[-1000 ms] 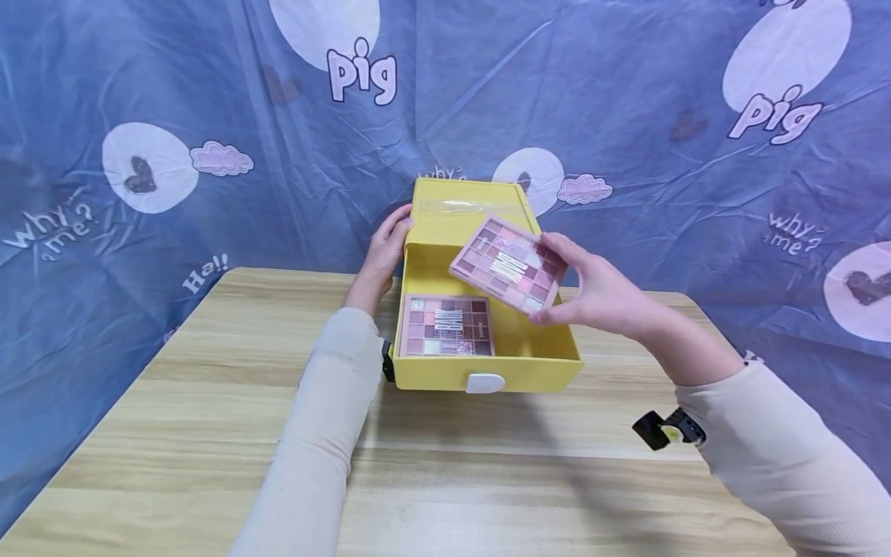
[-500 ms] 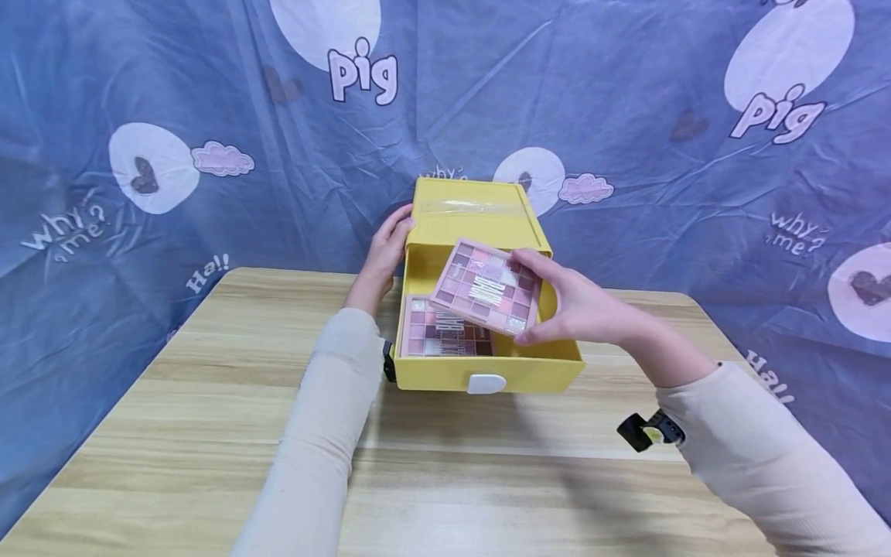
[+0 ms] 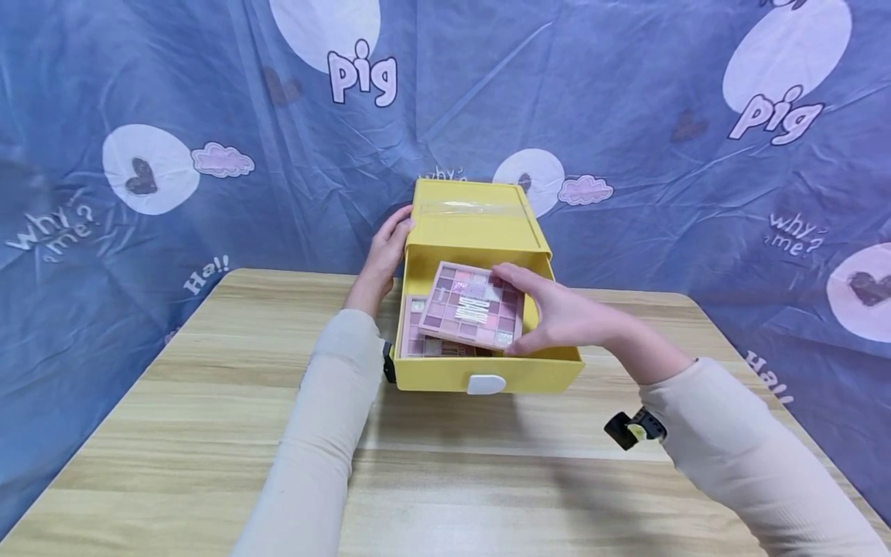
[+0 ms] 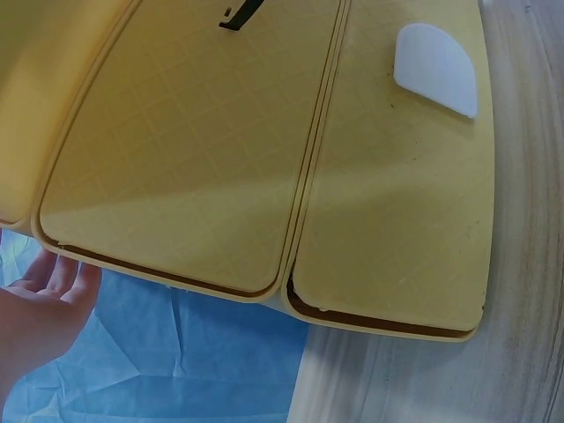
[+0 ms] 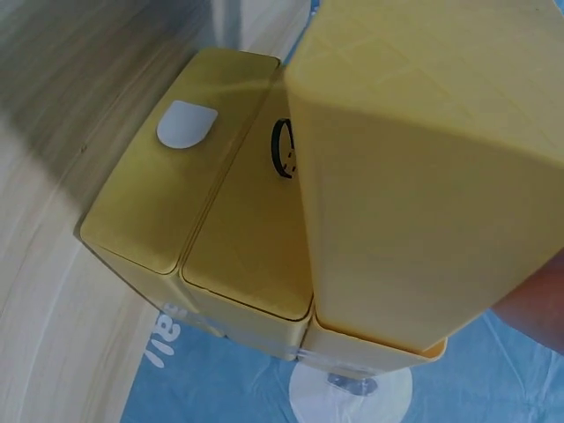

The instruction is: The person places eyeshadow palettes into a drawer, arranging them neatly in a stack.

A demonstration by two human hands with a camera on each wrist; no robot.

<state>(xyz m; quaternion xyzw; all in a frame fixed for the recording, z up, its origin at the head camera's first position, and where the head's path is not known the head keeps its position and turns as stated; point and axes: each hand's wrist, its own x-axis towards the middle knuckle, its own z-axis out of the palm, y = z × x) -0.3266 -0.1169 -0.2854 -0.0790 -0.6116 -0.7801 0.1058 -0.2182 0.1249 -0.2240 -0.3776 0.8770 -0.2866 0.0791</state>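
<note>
A pink eyeshadow palette (image 3: 469,304) with a grid of colour squares tilts inside the pulled-out top drawer (image 3: 536,373) of a yellow drawer unit (image 3: 480,220). My right hand (image 3: 564,309) pinches the palette's right side between thumb and fingers. Beneath it lies a second eyeshadow palette (image 3: 412,329), largely covered, at the drawer's left. On the unit's left side my left hand (image 3: 385,251) rests with its fingers against the wall; the left wrist view shows those fingers (image 4: 63,278) touching the edge. Only a sliver of my right hand (image 5: 538,300) shows in the right wrist view.
Two lower drawers sit closed; the bottom drawer (image 5: 154,194) has a white tab (image 5: 185,123) and the middle drawer (image 5: 251,229) a dark ring-like pull (image 5: 283,148). The unit stands at the back of a wooden table (image 3: 209,433), before a blue printed cloth (image 3: 292,155).
My right hand has moved left and down with the eyeshadow palette, from above the drawer's right half to over the other palette, now mostly covered. My left hand has stayed in place.
</note>
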